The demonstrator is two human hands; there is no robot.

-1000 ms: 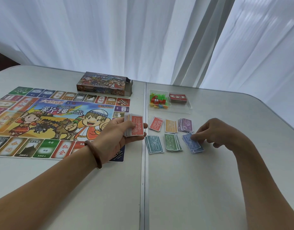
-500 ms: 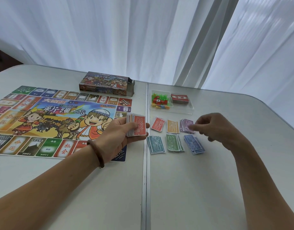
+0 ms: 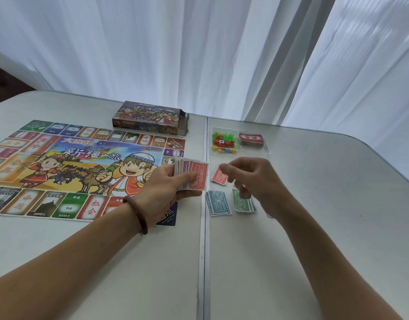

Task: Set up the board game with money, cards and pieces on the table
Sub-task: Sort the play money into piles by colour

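My left hand point(image 3: 166, 188) grips a fanned stack of play money point(image 3: 196, 175), a red 10000 note on top, just past the right edge of the game board point(image 3: 83, 167). My right hand point(image 3: 252, 179) hovers close to the right of that stack, fingers curled, with nothing seen in it. On the table below it lie sorted money piles: red point(image 3: 218, 177), teal point(image 3: 218, 203) and green point(image 3: 241, 204). The hand hides the other piles.
The game box point(image 3: 150, 117) lies behind the board. A clear tray point(image 3: 240, 152) behind the piles holds small coloured pieces point(image 3: 223, 143) and a red card deck point(image 3: 252, 139). A seam point(image 3: 203, 250) splits the white table. White curtains hang behind.
My right hand left the blue pile at the right, lifted and moved left toward the stack in my left hand. The left hand stayed almost still.
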